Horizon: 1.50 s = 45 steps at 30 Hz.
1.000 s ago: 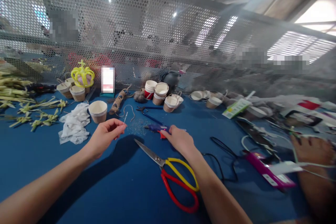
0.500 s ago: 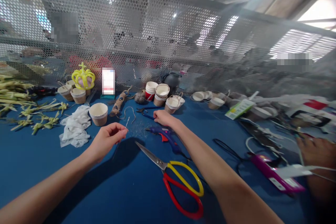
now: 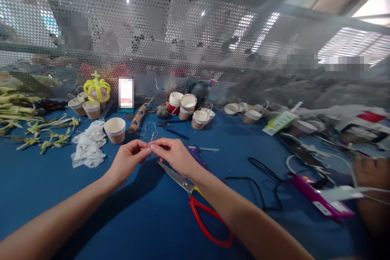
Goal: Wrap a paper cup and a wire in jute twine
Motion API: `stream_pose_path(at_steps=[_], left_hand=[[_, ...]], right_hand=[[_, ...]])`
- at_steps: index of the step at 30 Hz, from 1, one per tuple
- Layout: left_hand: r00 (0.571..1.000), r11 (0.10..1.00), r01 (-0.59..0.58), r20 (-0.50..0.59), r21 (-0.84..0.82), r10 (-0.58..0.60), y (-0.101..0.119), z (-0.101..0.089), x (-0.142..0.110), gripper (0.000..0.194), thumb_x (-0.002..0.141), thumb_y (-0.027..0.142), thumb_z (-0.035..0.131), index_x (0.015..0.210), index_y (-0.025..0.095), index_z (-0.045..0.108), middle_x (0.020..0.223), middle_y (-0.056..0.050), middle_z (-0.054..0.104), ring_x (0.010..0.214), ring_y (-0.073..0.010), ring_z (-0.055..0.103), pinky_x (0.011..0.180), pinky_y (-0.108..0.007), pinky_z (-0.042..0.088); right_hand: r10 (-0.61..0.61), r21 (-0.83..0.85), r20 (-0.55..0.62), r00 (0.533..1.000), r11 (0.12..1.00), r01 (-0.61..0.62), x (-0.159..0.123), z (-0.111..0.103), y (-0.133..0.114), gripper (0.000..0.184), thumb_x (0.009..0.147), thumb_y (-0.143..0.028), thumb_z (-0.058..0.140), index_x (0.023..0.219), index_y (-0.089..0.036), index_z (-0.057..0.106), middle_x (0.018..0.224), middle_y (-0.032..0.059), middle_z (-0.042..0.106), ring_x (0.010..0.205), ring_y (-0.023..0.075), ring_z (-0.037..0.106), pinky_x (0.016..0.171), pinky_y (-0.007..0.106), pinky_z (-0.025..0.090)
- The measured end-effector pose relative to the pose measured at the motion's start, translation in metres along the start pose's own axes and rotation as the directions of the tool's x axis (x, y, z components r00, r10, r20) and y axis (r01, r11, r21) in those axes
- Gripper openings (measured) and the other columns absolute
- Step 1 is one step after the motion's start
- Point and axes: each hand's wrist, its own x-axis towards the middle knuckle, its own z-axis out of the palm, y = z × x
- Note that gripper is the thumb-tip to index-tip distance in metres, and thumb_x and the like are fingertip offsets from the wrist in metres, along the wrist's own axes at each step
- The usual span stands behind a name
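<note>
Over mid-table, a thin strand [image 3: 152,136] is held upright between both hands, its top end left poking clear. By the left hand [image 3: 126,159] it's pinched thumb-to-finger, no gap visible; by the right hand [image 3: 176,155] it's pinched at the same spot, tips touching the left's. Likely gripped from both sides so it can be steadied and worked finely; the exact contact is too small to be made out. Wrists are kept low, forearms angled in, so the tip probably isn't blocked from view.

Glue gun [image 3: 199,159] is laid just beyond the right hand, partly hidden by it, stick sticking out the back; probably parked there for quick reach. Pliers [image 3: 179,134] are set just past it, handles spread. Scissors [image 3: 186,185] are laid under the right forearm, blades toward the hands, grips toward the body, presumably for an easy pick-up. Twine [image 3: 138,118], cup [image 3: 115,132] and tissue [image 3: 89,145] are kept ahead and left, apart from the hands. Screen [image 3: 126,92] is propped upright at the back, likely for viewing.
</note>
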Motion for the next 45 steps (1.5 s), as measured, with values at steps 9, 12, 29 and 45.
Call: stream_pose_path(at_steps=[9,12,29,45], left_hand=[[0.971,0.954,-0.177,0.2,0.243,0.13,0.006,0.004,0.015,0.017,0.076,0.031,0.053,0.071,0.016,0.048,0.062,0.001,0.055,0.055,-0.0097,0.051,0.053,-0.022,0.041],[0.867,0.516,-0.497,0.379,0.698,0.323,0.007,-0.005,0.046,0.013,0.082,0.021,0.043,0.083,0.016,0.055,0.077,-0.005,0.061,0.07,-0.0146,0.056,0.064,-0.026,0.044],[0.746,0.202,-0.665,0.624,0.719,0.234,-0.031,0.006,0.124,0.01,0.07,0.006,0.05,0.063,0.013,0.054,0.075,-0.009,0.06,0.081,-0.0207,0.053,0.076,-0.034,0.04],[0.806,0.486,-0.557,0.299,0.673,0.51,0.085,-0.01,-0.015,0.007,0.079,0.021,0.049,0.078,0.016,0.054,0.059,0.004,0.054,0.048,-0.0059,0.045,0.046,-0.016,0.035]], right_hand=[[0.06,0.331,-0.273,0.96,0.943,0.036,-0.013,0.0,-0.001,0.016,0.07,-0.031,0.059,0.071,-0.016,0.054,0.067,-0.0006,0.059,0.06,0.009,0.053,0.058,0.023,0.042],[0.029,0.286,-0.387,0.921,0.954,0.09,-0.019,-0.015,-0.005,0.016,0.074,-0.032,0.055,0.072,-0.016,0.05,0.069,0.0008,0.061,0.06,0.009,0.053,0.057,0.022,0.04],[0.119,0.477,-0.384,0.916,0.875,0.086,-0.031,-0.026,0.003,0.016,0.074,-0.029,0.057,0.074,-0.016,0.047,0.059,-0.0034,0.056,0.056,0.0109,0.057,0.055,0.025,0.042],[-0.04,0.52,-0.181,0.983,0.844,0.131,-0.021,-0.001,-0.044,0.007,0.076,-0.022,0.052,0.08,-0.017,0.049,0.053,-0.0063,0.048,0.035,0.0001,0.025,0.032,0.015,0.016]])
